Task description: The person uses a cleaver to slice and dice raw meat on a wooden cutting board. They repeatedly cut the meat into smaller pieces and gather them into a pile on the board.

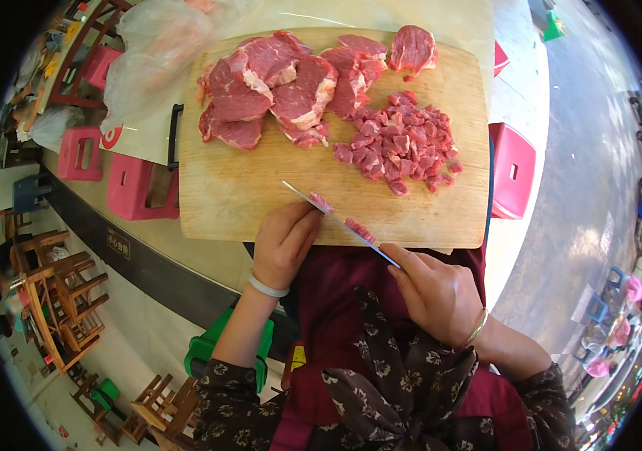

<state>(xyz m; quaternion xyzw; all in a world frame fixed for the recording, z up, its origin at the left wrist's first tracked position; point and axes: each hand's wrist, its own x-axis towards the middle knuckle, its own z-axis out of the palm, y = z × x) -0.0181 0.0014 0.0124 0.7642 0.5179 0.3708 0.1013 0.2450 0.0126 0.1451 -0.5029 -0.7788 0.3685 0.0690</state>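
My right hand [436,293] grips a knife [349,228], whose blade slants up and left over the near edge of a wooden cutting board [230,197]. Against the blade's left side, my left hand [290,239] has its fingers bent down at the board; what they press on is mostly hidden. Small strips of raw meat [360,230] lie along the blade's far side. Farther back on the right is a heap of diced red meat [402,141]. Large raw slices [304,93] overlap at the back left, and a separate piece [413,48] lies at the back right.
A clear plastic bag with meat [157,51] lies left of the board. Pink plastic stools [134,189] stand at the left, another pink stool [510,169] at the right. Below left are a green bin [230,344] and stacked wooden stools [72,293]. A person [7,282] is at the far left.
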